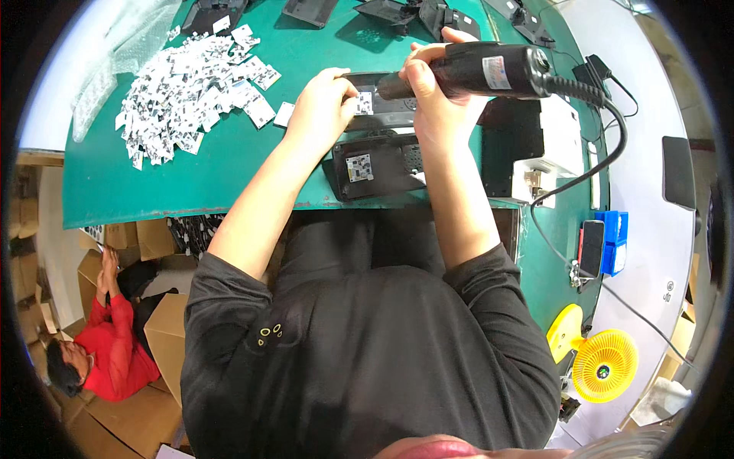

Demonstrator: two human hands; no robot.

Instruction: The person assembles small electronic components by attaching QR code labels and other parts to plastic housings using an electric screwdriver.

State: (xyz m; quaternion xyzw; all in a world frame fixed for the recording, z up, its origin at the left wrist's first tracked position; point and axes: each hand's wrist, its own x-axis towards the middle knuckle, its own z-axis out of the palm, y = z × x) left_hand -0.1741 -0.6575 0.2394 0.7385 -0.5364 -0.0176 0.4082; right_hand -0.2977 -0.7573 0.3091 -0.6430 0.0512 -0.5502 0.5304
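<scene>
My right hand (437,96) is wrapped round a black corded electric screwdriver (501,70), held nearly level with its tip toward the left. Its tip reaches over a black plastic housing (390,118) on the green table. A small white circuit board (365,103) sits inside that housing. The fingers of my left hand (325,103) are closed on the housing's left end, beside the board; their tips are partly hidden. Closer to me lies a second black housing (386,157), with another circuit board (359,167) in it and my right wrist over its right end.
A heap of white circuit boards (195,96) covers the table's left side, beside bubble wrap (122,57). More black housings (394,11) lie at the back. On the right are a black-and-white box (554,138), blue bins (614,243), a yellow fan (604,366) and the screwdriver's cord (621,141). A person in red (115,352) sits at lower left.
</scene>
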